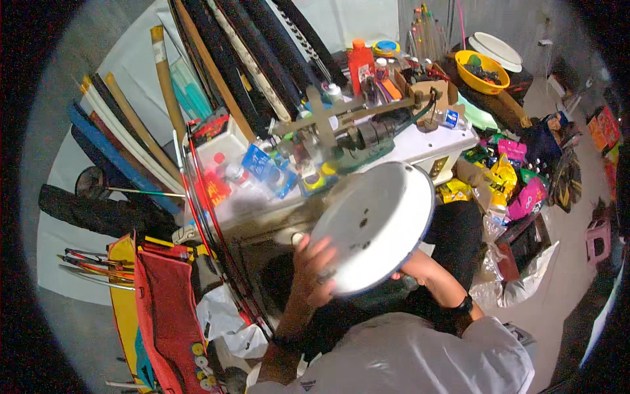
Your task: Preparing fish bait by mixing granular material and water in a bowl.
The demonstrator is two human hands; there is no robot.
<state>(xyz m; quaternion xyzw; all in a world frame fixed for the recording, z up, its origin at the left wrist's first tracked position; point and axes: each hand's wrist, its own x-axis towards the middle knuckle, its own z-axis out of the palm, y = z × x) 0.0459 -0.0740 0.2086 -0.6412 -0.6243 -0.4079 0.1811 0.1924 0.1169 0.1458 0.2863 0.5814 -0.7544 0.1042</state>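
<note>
A round, shallow white enamel basin (379, 256) with a blue rim is tilted in front of my chest. Dark chipped spots mark its surface. My left hand (317, 268), slightly blurred, grips its lower left edge with the fingers spread over the near face. Below the right edge, my right hand (413, 270) supports the basin, its fingers partly hidden behind the rim. A dark band circles the right wrist. Just beyond the basin stands a cluttered white table (418, 147), carrying a metal vise-like device (364, 135) with a long arm.
Red and black rods (197, 197) lean at the table's left, above a red bag (165, 305). An orange-red bottle (361, 69) and a blue plastic packet (266, 167) are on the table. A yellow bowl (482, 74) stands at the back right, near colourful packets (504, 175).
</note>
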